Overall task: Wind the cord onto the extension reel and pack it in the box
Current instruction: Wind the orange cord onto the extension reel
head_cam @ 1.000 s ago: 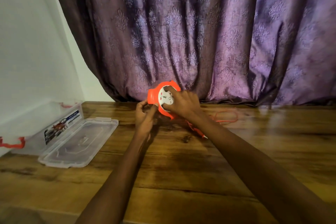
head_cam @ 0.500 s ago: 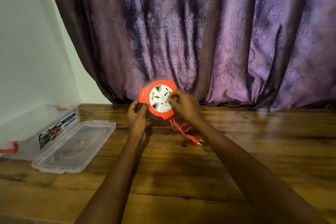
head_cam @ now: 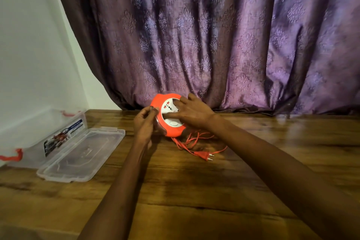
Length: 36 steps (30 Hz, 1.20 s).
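Note:
An orange extension reel [head_cam: 158, 101] with a white socket face stands tilted on its edge at the far middle of the wooden table [head_cam: 194, 191]. My left hand [head_cam: 144, 124] grips its left rim. My right hand [head_cam: 191, 111] lies over the white face, fingers on it. A short length of orange cord [head_cam: 191, 140] hangs loose below the reel in a small tangle, ending in an orange two-pin plug [head_cam: 204, 155] on the table. The clear plastic box [head_cam: 48, 132] with red clasps stands open at the left by the wall.
The box's clear lid [head_cam: 81, 154] lies flat on the table just right of the box. A purple patterned curtain [head_cam: 214, 35] hangs behind the table's far edge. A white wall [head_cam: 29, 45] is at the left.
The loose cord has got shorter and its plug has come closer to the reel. The reel's white face has turned towards me, and my right hand has shifted over it.

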Tool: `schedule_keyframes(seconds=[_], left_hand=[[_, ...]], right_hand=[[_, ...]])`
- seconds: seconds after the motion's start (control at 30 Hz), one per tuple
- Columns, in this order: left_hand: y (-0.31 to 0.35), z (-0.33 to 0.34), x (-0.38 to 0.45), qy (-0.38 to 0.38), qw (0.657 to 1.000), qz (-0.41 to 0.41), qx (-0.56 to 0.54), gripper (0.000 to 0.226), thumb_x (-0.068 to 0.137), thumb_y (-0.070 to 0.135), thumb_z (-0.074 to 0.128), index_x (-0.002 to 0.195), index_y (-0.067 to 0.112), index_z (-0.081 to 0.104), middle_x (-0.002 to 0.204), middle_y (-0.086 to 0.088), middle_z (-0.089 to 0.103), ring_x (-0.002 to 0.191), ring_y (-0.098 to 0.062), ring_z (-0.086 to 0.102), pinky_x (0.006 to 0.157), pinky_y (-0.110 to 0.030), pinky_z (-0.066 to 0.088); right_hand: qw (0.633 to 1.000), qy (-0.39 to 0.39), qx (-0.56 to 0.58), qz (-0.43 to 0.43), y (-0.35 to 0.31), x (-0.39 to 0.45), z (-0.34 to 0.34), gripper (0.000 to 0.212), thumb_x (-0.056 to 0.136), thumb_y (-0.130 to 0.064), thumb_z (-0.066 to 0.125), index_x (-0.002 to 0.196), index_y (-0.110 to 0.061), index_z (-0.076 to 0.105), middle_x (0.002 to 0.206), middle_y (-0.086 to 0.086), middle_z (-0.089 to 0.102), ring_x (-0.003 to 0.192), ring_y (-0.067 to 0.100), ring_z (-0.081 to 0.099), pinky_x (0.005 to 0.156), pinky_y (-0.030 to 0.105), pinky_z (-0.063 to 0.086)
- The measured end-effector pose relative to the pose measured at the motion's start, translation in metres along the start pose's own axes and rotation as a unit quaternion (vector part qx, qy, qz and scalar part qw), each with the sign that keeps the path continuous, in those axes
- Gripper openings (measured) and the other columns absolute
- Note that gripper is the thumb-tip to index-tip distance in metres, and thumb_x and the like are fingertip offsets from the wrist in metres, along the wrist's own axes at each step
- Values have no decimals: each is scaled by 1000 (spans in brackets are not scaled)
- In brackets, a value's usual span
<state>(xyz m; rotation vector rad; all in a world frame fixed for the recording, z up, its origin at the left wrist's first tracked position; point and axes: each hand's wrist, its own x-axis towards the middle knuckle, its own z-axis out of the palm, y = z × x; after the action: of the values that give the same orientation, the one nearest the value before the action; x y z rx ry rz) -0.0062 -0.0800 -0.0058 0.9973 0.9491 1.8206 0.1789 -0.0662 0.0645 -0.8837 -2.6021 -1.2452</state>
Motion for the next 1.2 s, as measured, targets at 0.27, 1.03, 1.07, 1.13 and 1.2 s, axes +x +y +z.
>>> schedule_keyframes(seconds=[0.27, 1.03, 1.07, 1.13, 1.2], left_hand=[[-6, 11, -5, -9, 994, 88, 70, 25, 90, 11, 72, 113, 12, 60, 82, 6, 68, 70, -2, 63, 64, -22, 52], [8, 7, -6, 160, 977, -30, -137, 42, 91, 12, 68, 131, 5, 54, 130, -18, 66, 118, -36, 65, 67, -35, 58], [9, 9, -7, 162, 977, -30, -136, 44, 92, 12, 68, 133, 4, 53, 130, -19, 66, 119, -37, 64, 67, -35, 57], [11, 11, -11, 164, 977, -28, -135, 45, 92, 11, 67, 133, 2, 53, 130, -21, 65, 120, -39, 63, 69, -36, 56], [12, 11, -14, 164, 976, -28, -142, 45, 92, 10, 68, 134, 2, 53, 130, -20, 65, 119, -39, 64, 75, -41, 57]], right_hand=[[910, 5, 247, 333, -12, 5, 9, 68, 70, -62, 62, 135, -51, 44, 117, 8, 70, 105, 33, 66, 87, 39, 50], [859, -46, 305, 409, -60, -31, 23, 80, 63, -89, 47, 110, -27, 64, 120, 5, 67, 110, 31, 61, 87, 41, 47], [860, -55, 295, 413, -62, -28, 23, 79, 68, -87, 46, 111, -24, 65, 122, 6, 66, 113, 32, 58, 91, 43, 46], [859, -58, 286, 421, -66, -21, 23, 68, 76, -79, 46, 110, -23, 64, 124, 6, 65, 116, 34, 54, 93, 44, 44], [860, -49, 293, 414, -70, -14, 25, 51, 83, -64, 48, 112, -24, 62, 123, 7, 64, 117, 34, 52, 95, 45, 42]])
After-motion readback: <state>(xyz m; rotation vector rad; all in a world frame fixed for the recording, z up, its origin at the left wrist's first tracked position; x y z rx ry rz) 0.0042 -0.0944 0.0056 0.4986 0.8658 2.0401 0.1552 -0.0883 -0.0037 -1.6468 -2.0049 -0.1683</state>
